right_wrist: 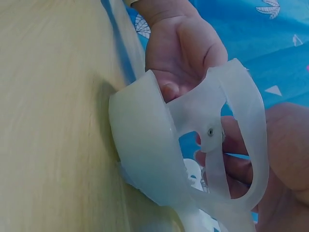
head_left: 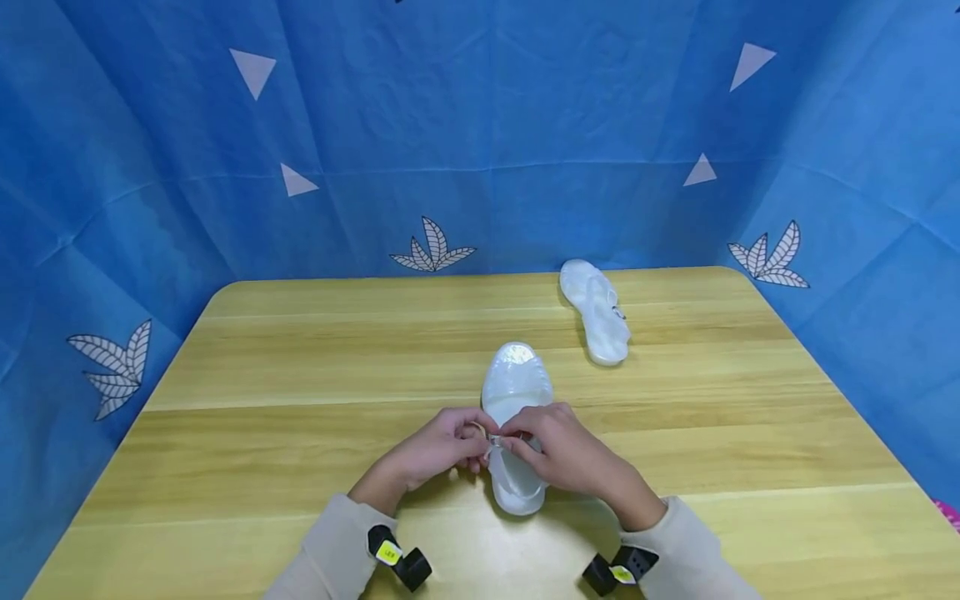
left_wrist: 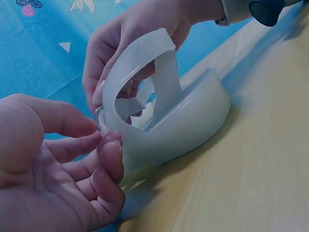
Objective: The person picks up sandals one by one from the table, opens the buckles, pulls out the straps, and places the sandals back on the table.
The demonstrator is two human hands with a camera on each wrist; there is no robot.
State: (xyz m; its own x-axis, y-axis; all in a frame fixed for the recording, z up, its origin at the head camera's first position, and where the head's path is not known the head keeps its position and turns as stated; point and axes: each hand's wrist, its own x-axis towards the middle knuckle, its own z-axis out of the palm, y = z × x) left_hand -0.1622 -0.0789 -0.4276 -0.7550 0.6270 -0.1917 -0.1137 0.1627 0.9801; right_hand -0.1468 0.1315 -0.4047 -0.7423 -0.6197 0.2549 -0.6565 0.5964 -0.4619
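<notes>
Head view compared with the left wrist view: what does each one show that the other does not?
Only the head view shows the second white sandal lying apart at the far side of the table, and both sleeves.

Only the left wrist view shows, close up, the ankle strap arching above the heel and the left hand's fingertips at the small metal buckle.

Both show the near white sandal, held at its strap by the left hand and the right hand.

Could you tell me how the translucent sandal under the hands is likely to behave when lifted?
The sandal looks like thin moulded jelly plastic, so probably light. Its ankle strap arches in a slim band, likely bendy. The glossy surface may feel slightly slippery.
</notes>
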